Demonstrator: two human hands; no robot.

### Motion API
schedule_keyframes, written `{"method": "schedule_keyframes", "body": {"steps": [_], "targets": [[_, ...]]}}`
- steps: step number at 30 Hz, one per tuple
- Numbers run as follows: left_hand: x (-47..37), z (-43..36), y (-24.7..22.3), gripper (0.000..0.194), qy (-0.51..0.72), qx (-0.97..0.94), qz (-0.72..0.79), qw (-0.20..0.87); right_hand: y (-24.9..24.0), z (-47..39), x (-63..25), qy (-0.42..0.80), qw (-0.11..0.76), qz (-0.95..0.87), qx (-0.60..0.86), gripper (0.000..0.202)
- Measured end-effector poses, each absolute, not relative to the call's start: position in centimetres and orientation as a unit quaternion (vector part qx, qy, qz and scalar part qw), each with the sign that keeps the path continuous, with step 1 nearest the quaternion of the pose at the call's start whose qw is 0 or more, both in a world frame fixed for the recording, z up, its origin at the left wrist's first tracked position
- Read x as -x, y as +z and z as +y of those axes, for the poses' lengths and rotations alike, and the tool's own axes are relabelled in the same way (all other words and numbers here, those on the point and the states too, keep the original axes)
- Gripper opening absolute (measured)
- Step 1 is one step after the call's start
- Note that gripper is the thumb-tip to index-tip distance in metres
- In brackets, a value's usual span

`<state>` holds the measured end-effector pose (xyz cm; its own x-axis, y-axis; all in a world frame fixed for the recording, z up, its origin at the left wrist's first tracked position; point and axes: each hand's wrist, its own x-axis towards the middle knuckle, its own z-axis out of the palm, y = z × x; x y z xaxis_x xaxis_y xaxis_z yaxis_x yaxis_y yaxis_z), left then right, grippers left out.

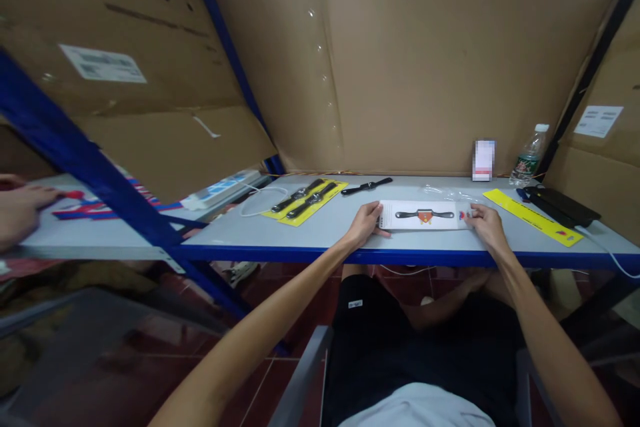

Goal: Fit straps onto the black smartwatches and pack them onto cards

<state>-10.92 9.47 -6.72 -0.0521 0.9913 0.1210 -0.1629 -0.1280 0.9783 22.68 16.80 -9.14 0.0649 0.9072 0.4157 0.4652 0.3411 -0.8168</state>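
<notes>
Between my two hands, a long white printed card with a picture of a spokeshave on it is held level just above the table's front part. My left hand pinches its left end, thumb and fingers closed on it. At the right end, my right hand grips the card the same way. Behind and left of my left hand lies a loose black spokeshave. Farther left are two black spokeshaves on yellow backing cards. A yellow printed card lies to the right of my right hand.
Clear plastic packaging lies behind the white card. A phone leans on the cardboard back wall, near a water bottle. A black device with a cable sits at right. A power strip and a co-worker's hand are left.
</notes>
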Motion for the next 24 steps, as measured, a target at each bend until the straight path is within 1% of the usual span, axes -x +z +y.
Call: {"method": "schedule_keyframes", "body": {"steps": [3,5,8,12,15,19,21,24], "targets": [[10.7,9.5,-6.8,0.033,0.589,-0.506,0.436,0.455,-8.5,16.1,-22.4,0.215,0.507,-0.627,0.55,0.035],[10.7,9.5,-6.9,0.037,0.591,-0.524,0.438,0.43,-7.9,15.6,-22.2,0.186,0.511,-0.628,0.557,0.032],[10.8,9.6,-7.0,0.041,0.584,-0.549,0.454,0.388,-7.3,15.2,-22.0,0.167,0.523,-0.632,0.547,0.031],[11.5,9.8,-7.1,0.045,0.56,-0.571,0.489,0.348,-7.3,15.3,-22.2,0.182,0.52,-0.633,0.544,0.033],[12.4,9.3,-6.6,0.043,0.522,-0.607,0.487,0.35,-7.7,15.8,-22.7,0.208,0.511,-0.638,0.537,0.036],[13.4,8.5,-5.9,0.037,0.47,-0.651,0.454,0.387,-7.8,16.2,-23.2,0.237,0.494,-0.656,0.519,0.039],[13.5,8.3,-5.8,0.036,0.464,-0.65,0.45,0.399,-7.6,16.1,-23.3,0.24,0.484,-0.669,0.51,0.04],[13.2,8.3,-5.7,0.037,0.476,-0.637,0.466,0.389,-7.2,15.6,-23.4,0.224,0.471,-0.697,0.492,0.039]]}}
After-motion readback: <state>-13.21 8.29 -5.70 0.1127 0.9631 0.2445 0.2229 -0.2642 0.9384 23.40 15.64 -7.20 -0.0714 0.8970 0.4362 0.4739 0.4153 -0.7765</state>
